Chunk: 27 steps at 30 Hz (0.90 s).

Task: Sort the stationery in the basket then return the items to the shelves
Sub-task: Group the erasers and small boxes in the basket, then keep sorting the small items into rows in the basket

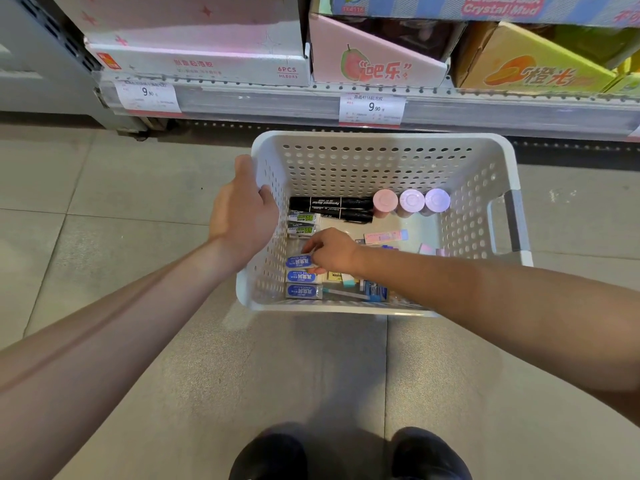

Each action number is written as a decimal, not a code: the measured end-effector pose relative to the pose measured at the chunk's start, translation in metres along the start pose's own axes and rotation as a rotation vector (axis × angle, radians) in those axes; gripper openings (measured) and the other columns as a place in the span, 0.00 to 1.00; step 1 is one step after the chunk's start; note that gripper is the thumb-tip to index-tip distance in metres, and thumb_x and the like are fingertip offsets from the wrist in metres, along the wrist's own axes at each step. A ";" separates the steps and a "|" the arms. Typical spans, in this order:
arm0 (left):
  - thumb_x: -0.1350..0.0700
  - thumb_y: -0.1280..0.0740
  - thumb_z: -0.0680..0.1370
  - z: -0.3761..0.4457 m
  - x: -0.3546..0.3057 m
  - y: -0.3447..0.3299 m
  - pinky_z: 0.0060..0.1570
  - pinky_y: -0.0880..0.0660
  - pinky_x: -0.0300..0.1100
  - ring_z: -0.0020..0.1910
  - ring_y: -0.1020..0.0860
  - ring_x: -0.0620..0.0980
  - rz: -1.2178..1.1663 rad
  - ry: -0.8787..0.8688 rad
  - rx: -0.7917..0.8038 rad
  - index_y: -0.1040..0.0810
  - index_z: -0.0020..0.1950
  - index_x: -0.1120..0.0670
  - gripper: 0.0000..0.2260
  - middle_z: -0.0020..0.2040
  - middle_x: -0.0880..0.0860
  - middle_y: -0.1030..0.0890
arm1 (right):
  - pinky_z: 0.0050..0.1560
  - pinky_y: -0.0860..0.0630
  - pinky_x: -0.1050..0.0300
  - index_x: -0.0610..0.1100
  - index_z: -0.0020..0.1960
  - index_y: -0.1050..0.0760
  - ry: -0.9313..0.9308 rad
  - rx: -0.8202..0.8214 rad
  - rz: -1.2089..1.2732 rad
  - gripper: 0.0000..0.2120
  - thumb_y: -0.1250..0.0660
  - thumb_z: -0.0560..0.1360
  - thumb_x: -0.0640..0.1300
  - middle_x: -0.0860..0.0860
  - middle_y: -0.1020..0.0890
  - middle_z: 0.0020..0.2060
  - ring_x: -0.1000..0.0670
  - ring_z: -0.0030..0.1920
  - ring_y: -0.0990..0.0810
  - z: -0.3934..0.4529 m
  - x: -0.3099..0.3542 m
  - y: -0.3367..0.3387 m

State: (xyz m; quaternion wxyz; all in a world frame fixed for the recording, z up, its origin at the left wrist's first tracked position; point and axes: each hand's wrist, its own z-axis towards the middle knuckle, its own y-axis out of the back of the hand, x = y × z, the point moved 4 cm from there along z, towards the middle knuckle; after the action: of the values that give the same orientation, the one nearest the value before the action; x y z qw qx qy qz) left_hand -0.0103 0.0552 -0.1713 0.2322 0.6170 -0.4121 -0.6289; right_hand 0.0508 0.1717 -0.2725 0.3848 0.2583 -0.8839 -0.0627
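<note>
Shop floor tiles run up to a shelf [346, 102] of boxed goods. On them sits the white basket [388, 147], its left rim gripped by the left hand [242, 216]. Inside, markers [330, 208], three round tubs [411, 201] and erasers look partly grouped. The right hand [332, 249] pinches a blue eraser [298, 261] beside two matching ones. Sorting seems underway; nothing appears shelved yet.
</note>
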 end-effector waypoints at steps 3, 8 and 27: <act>0.61 0.45 0.81 0.001 0.001 0.000 0.29 0.29 0.50 0.27 0.31 0.53 0.002 0.005 -0.001 0.38 0.59 0.61 0.08 0.32 0.53 0.33 | 0.50 0.22 0.57 0.38 0.60 0.24 0.026 0.089 -0.088 0.13 0.39 0.77 0.35 0.43 0.21 0.55 0.48 0.49 0.21 -0.004 0.000 -0.003; 0.61 0.45 0.81 0.000 0.002 0.000 0.30 0.25 0.56 0.28 0.29 0.56 -0.004 0.030 0.015 0.39 0.59 0.60 0.08 0.33 0.53 0.32 | 0.55 0.25 0.56 0.39 0.57 0.22 0.090 0.091 -0.388 0.12 0.33 0.74 0.40 0.44 0.19 0.54 0.46 0.55 0.22 -0.004 0.000 -0.008; 0.61 0.45 0.81 0.000 0.001 0.000 0.26 0.28 0.53 0.26 0.31 0.54 -0.016 -0.002 0.010 0.39 0.56 0.59 0.06 0.31 0.54 0.32 | 0.60 0.26 0.54 0.37 0.64 0.26 0.210 0.295 -0.490 0.17 0.41 0.77 0.31 0.43 0.22 0.60 0.46 0.58 0.22 -0.015 0.006 0.011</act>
State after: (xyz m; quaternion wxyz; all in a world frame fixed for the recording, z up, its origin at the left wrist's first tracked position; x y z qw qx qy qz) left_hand -0.0102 0.0547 -0.1716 0.2237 0.6207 -0.4105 -0.6294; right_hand 0.0532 0.1793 -0.2544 0.4059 0.5218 -0.7503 0.0027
